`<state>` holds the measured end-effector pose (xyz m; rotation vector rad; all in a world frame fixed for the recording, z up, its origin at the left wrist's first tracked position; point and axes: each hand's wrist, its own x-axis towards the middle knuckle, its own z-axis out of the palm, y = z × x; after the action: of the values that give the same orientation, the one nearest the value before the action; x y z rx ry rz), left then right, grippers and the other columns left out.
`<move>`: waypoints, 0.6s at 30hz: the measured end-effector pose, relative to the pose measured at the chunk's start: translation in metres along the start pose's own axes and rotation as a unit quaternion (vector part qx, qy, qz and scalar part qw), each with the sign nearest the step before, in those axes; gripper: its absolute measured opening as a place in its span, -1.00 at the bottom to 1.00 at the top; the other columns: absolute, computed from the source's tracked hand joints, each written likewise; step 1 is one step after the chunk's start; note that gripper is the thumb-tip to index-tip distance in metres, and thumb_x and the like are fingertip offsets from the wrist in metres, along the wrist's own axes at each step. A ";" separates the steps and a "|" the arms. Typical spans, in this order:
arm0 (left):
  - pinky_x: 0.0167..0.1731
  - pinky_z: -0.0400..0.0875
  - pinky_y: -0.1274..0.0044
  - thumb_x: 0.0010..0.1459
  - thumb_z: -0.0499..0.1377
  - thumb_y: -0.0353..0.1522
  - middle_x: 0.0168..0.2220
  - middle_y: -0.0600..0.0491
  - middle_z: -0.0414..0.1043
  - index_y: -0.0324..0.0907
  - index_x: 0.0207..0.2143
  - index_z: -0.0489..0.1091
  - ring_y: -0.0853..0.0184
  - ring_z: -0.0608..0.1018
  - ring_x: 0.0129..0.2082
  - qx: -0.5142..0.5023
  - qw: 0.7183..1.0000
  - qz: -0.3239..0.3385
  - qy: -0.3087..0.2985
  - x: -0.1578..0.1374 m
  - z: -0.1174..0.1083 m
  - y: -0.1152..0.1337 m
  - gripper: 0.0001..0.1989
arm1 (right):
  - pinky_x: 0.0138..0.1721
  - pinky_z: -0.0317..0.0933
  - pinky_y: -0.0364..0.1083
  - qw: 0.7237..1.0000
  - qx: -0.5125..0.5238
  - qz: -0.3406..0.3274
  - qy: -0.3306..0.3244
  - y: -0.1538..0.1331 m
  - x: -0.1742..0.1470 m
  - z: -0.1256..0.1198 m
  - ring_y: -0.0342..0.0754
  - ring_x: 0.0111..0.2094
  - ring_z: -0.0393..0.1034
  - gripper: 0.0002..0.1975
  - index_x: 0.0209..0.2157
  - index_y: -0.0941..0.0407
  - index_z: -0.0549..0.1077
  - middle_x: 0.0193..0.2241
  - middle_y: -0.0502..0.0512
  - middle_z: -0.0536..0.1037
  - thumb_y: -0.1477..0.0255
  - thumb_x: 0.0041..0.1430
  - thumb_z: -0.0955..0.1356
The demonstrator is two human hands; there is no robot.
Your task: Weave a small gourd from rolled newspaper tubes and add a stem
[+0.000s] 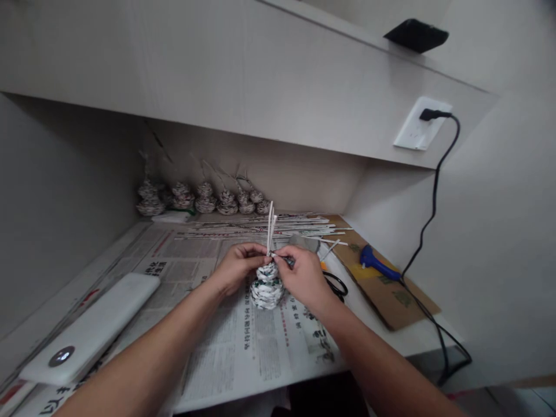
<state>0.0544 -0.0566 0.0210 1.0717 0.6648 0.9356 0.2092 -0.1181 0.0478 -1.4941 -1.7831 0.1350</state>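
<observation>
The left hand [238,267] pinched one woven gourd [266,293] at its top; the right hand [304,274] gripped one dark tool [289,262]; far left stood at least six gourds [205,200].

I'd call this a craft corner: newspaper [217,353] covers much of the desk [412,341], woven gourd-shaped pieces [227,204] line its far side, and a blue corded tool [379,266] lies on cardboard [386,298] at right

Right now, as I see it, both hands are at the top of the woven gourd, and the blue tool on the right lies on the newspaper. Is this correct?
Not quite: the head view shows the blue tool on the brown cardboard, not the newspaper. The left hand and right hand are indeed at the top of the woven gourd.
</observation>
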 end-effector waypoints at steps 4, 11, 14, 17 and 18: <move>-0.50 0.34 0.59 -0.31 0.45 -0.37 -0.50 0.06 0.50 -0.27 -0.42 0.52 0.43 0.48 -0.56 0.020 0.999 0.022 0.044 0.002 0.002 -0.003 -0.67 | -0.30 0.27 -0.11 0.998 0.035 0.030 0.032 0.000 -0.007 0.009 -0.03 -0.35 0.47 -0.86 -0.34 0.11 0.54 -0.38 0.07 0.61 0.44 0.11 0.32; -0.40 0.36 0.58 -0.30 0.44 -0.39 -0.46 0.02 0.53 -0.27 -0.43 0.50 0.39 0.52 -0.46 0.054 0.991 0.081 0.090 0.003 0.004 -0.006 -0.70 | -0.28 0.30 -0.11 0.990 0.097 0.056 0.080 0.004 -0.009 0.026 -0.02 -0.34 0.49 -0.85 -0.32 0.10 0.55 -0.37 0.08 0.61 0.38 0.10 0.34; -0.43 0.33 0.60 -0.28 0.42 -0.39 -0.48 0.05 0.51 -0.27 -0.45 0.50 0.42 0.49 -0.49 0.068 0.988 0.091 0.104 0.003 0.006 -0.007 -0.73 | -0.32 0.29 -0.10 0.985 0.123 0.081 0.086 0.005 -0.006 0.030 -0.04 -0.41 0.47 -0.85 -0.38 0.11 0.55 -0.44 0.06 0.60 0.35 0.09 0.36; -0.44 0.32 0.61 -0.24 0.40 -0.39 -0.48 0.06 0.50 -0.26 -0.44 0.50 0.43 0.48 -0.49 0.084 0.986 0.103 0.105 0.003 0.006 -0.009 -0.76 | -0.37 0.28 -0.11 0.981 0.138 0.106 0.086 0.004 -0.004 0.032 -0.04 -0.45 0.45 -0.84 -0.42 0.12 0.55 -0.48 0.05 0.59 0.33 0.05 0.37; -0.44 0.31 0.60 -0.22 0.40 -0.38 -0.48 0.06 0.50 -0.26 -0.44 0.50 0.43 0.47 -0.49 0.090 0.985 0.108 0.104 0.003 0.006 -0.009 -0.76 | -0.37 0.27 -0.11 0.979 0.143 0.113 0.089 0.004 -0.003 0.033 -0.04 -0.45 0.44 -0.84 -0.43 0.12 0.54 -0.49 0.05 0.59 0.32 0.04 0.38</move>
<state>0.0636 -0.0584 0.0148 1.2341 0.8284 1.2031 0.1923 -0.1065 0.0214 -1.4451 -1.3846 0.3473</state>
